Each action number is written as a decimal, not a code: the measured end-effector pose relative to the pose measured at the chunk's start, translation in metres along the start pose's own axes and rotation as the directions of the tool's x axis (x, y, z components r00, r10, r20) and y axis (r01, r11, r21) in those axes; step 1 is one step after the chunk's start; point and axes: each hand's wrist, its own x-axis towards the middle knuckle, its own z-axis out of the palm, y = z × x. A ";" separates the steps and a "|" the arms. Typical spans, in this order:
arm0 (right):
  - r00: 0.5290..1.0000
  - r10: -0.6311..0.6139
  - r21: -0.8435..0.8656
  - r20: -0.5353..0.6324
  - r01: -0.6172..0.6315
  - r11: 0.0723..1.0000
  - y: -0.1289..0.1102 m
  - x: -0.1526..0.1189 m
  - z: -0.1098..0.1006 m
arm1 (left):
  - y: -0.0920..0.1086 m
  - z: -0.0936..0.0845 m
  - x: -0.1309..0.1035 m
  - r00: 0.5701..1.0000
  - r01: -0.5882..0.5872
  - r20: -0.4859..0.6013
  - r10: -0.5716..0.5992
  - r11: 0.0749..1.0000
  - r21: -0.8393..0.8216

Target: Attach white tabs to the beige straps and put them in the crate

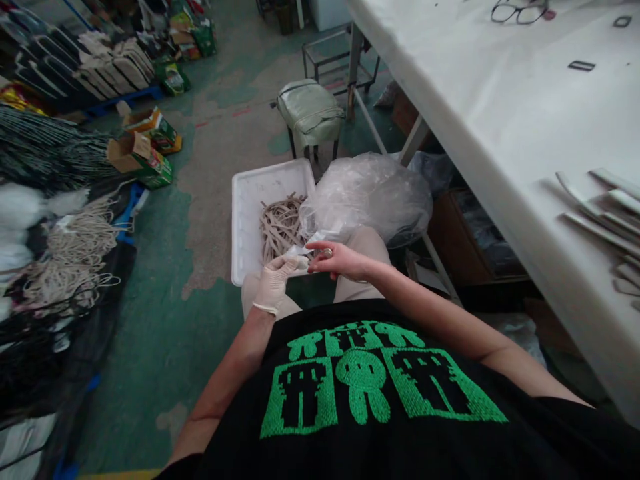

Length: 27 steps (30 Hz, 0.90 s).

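My left hand [274,283] wears a thin pale glove, and its fingers pinch a small, thin whitish piece [301,252] whose kind I cannot make out. My right hand [341,261] is bare, with a ring on one finger. Its fingertips meet the other side of that piece, the index finger stretched along it and the rest curled. Both hands are over my lap at the near edge of a white plastic bin [243,220]. Flat beige strips [283,227] lie tangled inside the bin, partly hidden by my hands.
A large clear plastic bag [373,197] bulges against the bin's right side. Behind stands a stool with a covered seat [310,110]. On my right is a white-topped table [480,87] bearing strips [610,220] and glasses [520,13]. Bundled cords [75,243] and open cartons [143,160] are on the left.
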 end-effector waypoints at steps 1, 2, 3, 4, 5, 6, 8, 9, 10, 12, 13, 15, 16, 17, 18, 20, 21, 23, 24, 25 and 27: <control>0.997 0.022 -0.006 0.073 -0.022 1.000 0.003 0.000 0.003 | 0.003 -0.004 -0.001 0.999 -0.042 -0.010 0.042 0.999 0.033; 0.990 0.040 -0.018 0.138 -0.038 0.999 0.006 0.000 0.006 | 0.006 -0.006 -0.003 0.997 -0.080 0.015 0.079 0.994 0.079; 0.981 0.053 -0.037 0.184 -0.047 0.998 0.009 0.001 0.009 | 0.008 -0.006 -0.005 0.992 -0.115 0.068 0.107 0.985 0.129; 0.975 0.063 -0.061 0.211 -0.051 0.997 0.012 0.002 0.013 | 0.009 -0.006 -0.007 0.983 -0.150 0.133 0.128 0.973 0.174; 0.972 0.073 -0.087 0.223 -0.055 0.995 0.015 0.004 0.016 | 0.008 -0.004 -0.009 0.971 -0.185 0.189 0.147 0.961 0.206; 0.970 0.085 -0.107 0.227 -0.061 0.992 0.018 0.005 0.019 | 0.007 -0.003 -0.011 0.960 -0.216 0.228 0.164 0.950 0.226; 0.969 0.106 -0.109 0.223 -0.083 0.991 0.022 0.008 0.024 | 0.002 -0.002 -0.011 0.946 -0.261 0.257 0.198 0.935 0.241; 0.968 0.113 -0.092 0.222 -0.095 0.991 0.024 0.008 0.025 | -0.001 -0.003 -0.010 0.942 -0.275 0.262 0.208 0.929 0.249; 0.966 0.123 -0.074 0.226 -0.109 0.991 0.025 0.008 0.027 | -0.004 -0.005 -0.008 0.939 -0.285 0.271 0.213 0.922 0.263; 0.961 0.142 -0.042 0.239 -0.136 0.990 0.028 0.006 0.030 | -0.009 -0.010 -0.004 0.931 -0.306 0.295 0.215 0.901 0.309; 0.958 0.150 -0.030 0.244 -0.147 0.989 0.029 0.005 0.031 | -0.011 -0.012 -0.002 0.926 -0.321 0.309 0.218 0.885 0.338; 0.954 0.154 -0.016 0.257 -0.155 0.988 0.033 0.002 0.034 | -0.014 -0.018 0.000 0.912 -0.351 0.346 0.218 0.853 0.386; 0.955 0.147 -0.010 0.259 -0.149 0.989 0.035 0.001 0.036 | -0.015 -0.021 0.000 0.905 -0.358 0.369 0.211 0.847 0.393; 0.956 0.134 -0.005 0.261 -0.138 0.990 0.037 0.000 0.038 | -0.016 -0.023 0.000 0.898 -0.355 0.395 0.194 0.850 0.389; 0.956 0.120 0.001 0.266 -0.125 0.992 0.039 -0.001 0.039 | -0.017 -0.025 -0.001 0.892 -0.342 0.419 0.171 0.861 0.376; 0.956 0.099 0.026 0.277 -0.110 0.994 0.045 -0.002 0.042 | -0.020 -0.028 -0.002 0.884 -0.296 0.454 0.116 0.889 0.349; 0.954 0.100 0.044 0.283 -0.117 0.992 0.048 -0.002 0.043 | -0.021 -0.029 -0.003 0.880 -0.274 0.466 0.091 0.899 0.342; 0.945 0.126 0.076 0.303 -0.155 0.985 0.054 -0.002 0.044 | -0.023 -0.028 -0.005 0.876 -0.239 0.478 0.055 0.912 0.334; 0.938 0.142 0.088 0.315 -0.178 0.980 0.057 -0.002 0.045 | -0.024 -0.026 -0.005 0.878 -0.226 0.477 0.048 0.919 0.324; 0.932 0.154 0.097 0.329 -0.196 0.976 0.058 -0.002 0.044 | -0.024 -0.025 -0.006 0.881 -0.215 0.470 0.049 0.927 0.308; 0.920 0.153 0.087 0.360 -0.196 0.977 0.059 -0.002 0.039 | -0.023 -0.023 -0.008 0.894 -0.203 0.444 0.063 0.940 0.275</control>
